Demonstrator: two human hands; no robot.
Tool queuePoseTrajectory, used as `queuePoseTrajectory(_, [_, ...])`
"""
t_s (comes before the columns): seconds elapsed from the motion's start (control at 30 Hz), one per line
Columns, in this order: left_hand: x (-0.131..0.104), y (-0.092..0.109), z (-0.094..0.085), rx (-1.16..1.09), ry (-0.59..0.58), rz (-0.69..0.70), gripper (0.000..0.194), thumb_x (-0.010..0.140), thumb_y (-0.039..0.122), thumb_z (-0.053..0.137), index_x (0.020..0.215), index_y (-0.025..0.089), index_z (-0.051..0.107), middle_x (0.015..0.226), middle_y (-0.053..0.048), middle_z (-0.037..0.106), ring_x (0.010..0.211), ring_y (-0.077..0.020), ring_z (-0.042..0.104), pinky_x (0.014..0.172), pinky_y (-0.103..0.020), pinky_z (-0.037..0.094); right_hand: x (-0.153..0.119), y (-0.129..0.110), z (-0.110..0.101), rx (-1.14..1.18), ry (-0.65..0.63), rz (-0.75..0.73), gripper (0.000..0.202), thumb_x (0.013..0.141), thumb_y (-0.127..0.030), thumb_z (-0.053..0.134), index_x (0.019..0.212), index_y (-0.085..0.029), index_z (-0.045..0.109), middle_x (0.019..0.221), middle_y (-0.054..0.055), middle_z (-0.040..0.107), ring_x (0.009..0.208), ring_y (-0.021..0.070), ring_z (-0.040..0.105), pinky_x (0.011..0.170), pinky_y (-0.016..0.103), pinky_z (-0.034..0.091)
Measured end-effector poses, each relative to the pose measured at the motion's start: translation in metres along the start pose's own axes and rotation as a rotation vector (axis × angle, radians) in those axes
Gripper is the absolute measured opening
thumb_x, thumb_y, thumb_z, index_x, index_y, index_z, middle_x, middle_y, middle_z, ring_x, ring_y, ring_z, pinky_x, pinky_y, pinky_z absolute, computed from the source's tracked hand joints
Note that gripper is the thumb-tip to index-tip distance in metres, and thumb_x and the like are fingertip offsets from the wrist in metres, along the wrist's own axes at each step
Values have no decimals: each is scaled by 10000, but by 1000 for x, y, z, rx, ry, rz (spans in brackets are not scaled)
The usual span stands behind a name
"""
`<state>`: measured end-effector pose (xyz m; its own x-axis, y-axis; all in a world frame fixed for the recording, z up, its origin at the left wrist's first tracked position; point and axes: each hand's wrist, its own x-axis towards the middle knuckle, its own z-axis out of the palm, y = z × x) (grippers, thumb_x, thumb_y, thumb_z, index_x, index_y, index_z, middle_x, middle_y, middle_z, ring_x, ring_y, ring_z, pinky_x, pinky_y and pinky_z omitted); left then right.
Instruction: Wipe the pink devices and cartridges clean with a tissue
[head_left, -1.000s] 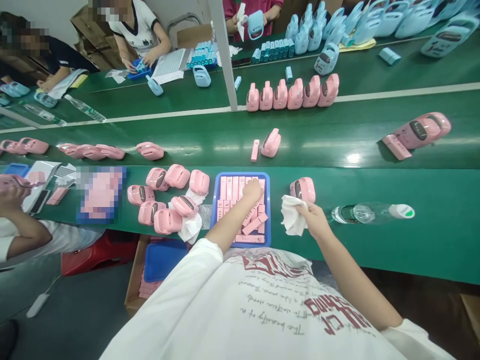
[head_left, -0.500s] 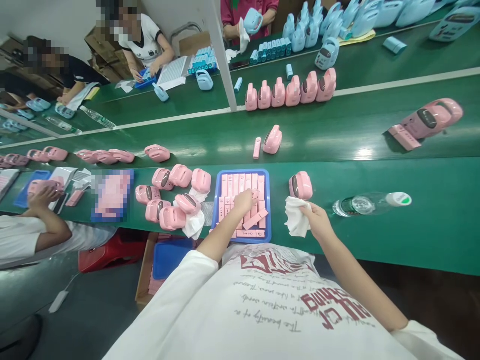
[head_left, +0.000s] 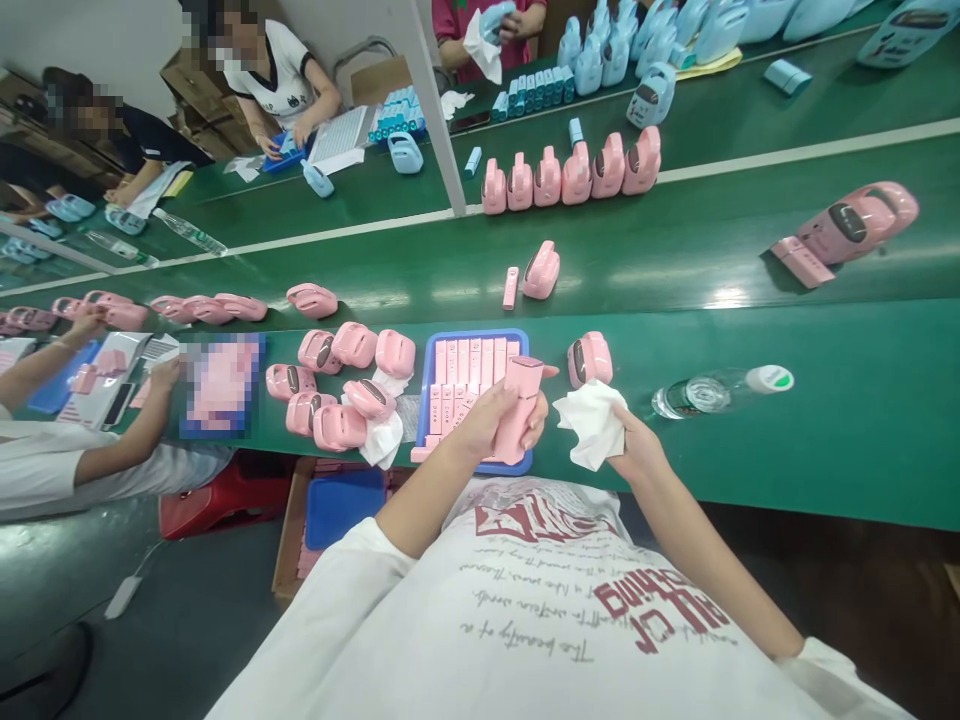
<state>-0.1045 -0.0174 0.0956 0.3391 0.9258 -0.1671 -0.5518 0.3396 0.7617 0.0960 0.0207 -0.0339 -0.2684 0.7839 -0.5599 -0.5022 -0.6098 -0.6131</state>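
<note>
My left hand (head_left: 486, 424) is closed around a pink oblong plastic piece (head_left: 520, 408), raised over the blue tray (head_left: 477, 334). Rows of similar pink pieces (head_left: 451, 408) with small printed marks fill that tray, partly hidden by my hand and forearm. In my right hand (head_left: 639, 446) a crumpled white cloth (head_left: 591, 424) is pinched, just right of the tray. Beyond the cloth sits a pink handled housing (head_left: 589, 358) with a dark window. More pink housings (head_left: 340, 427) cluster left of the tray, some resting on white cloths (head_left: 383, 442).
A clear plastic bottle (head_left: 705, 392) lies on its side at right. On the raised shelf beyond stand a row of pink housings (head_left: 547, 178) and light-blue ones (head_left: 589, 65). A co-worker's arm (head_left: 139, 420) is at left; other people work across the table.
My left hand has lifted a pink oblong piece from the tray and turned it upright. My right hand has brought the cloth slightly up. The co-worker at left has reached forward.
</note>
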Motion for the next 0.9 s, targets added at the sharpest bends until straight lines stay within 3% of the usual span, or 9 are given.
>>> queuePoseTrajectory(0.13, [-6, 9, 17, -57, -6, -97, 612, 698, 480, 675, 1216, 190, 526, 761, -7, 577, 588, -137, 586, 548, -279, 474, -9, -3, 10, 121, 67, 86, 231, 836, -256, 518, 1012, -226, 663, 1143, 30, 682, 1178, 195, 576, 1032, 375, 459])
queuePoseTrajectory(0.3, [-9, 12, 17, 160, 93, -58, 467, 627, 363, 800, 999, 163, 602, 792, -20, 618, 673, -125, 599, 638, -267, 479, -16, -9, 13, 234, 122, 101, 241, 810, -210, 533, 1016, -214, 657, 1098, 31, 698, 1164, 192, 585, 1019, 382, 470])
queuePoseTrajectory(0.43, [-6, 10, 13, 189, 113, -29, 545, 611, 412, 814, 1037, 194, 553, 787, 0, 627, 628, -112, 598, 605, -254, 475, -28, -13, 27, 283, 80, -18, 268, 827, -254, 521, 1063, -221, 646, 1147, 30, 678, 1195, 197, 562, 1039, 411, 448])
queuePoseTrajectory(0.57, [-7, 7, 8, 213, 41, -49, 637, 762, 615, 610, 1225, 210, 449, 800, -18, 637, 510, -99, 570, 495, -236, 451, -50, -27, 66, 217, 12, -281, 332, 861, -393, 509, 1135, -248, 628, 1251, 23, 621, 1262, 214, 501, 1057, 442, 428])
queuePoseTrajectory(0.67, [-10, 6, 4, 128, 50, -107, 904, 705, 843, 361, 1306, 172, 438, 754, -25, 611, 507, -109, 545, 487, -247, 443, -62, -34, 97, -31, -27, -560, 403, 841, -496, 550, 1154, -256, 634, 1243, 31, 622, 1291, 243, 467, 1080, 446, 401])
queuePoseTrajectory(0.73, [-12, 6, 2, 54, 54, -146, 1014, 663, 897, 244, 1350, 175, 430, 801, -51, 624, 601, -143, 581, 540, -268, 464, -65, -31, 111, -353, -82, -723, 414, 845, -519, 544, 1146, -258, 653, 1251, 32, 617, 1323, 261, 428, 1113, 453, 355])
queuePoseTrajectory(0.83, [-15, 10, -3, -29, 151, -101, 966, 711, 871, 170, 1355, 206, 448, 943, -93, 658, 868, -217, 622, 679, -304, 490, -63, -14, 122, -876, -263, -945, 387, 881, -477, 495, 1170, -273, 653, 1325, 26, 566, 1388, 266, 325, 1160, 503, 241])
queuePoseTrajectory(0.9, [-16, 15, -8, -92, 230, -96, 967, 735, 851, 109, 1328, 183, 479, 1007, -118, 664, 1012, -252, 599, 765, -332, 488, -60, 4, 121, -1093, -421, -1071, 359, 902, -425, 463, 1170, -278, 652, 1315, 30, 574, 1384, 252, 335, 1165, 530, 208])
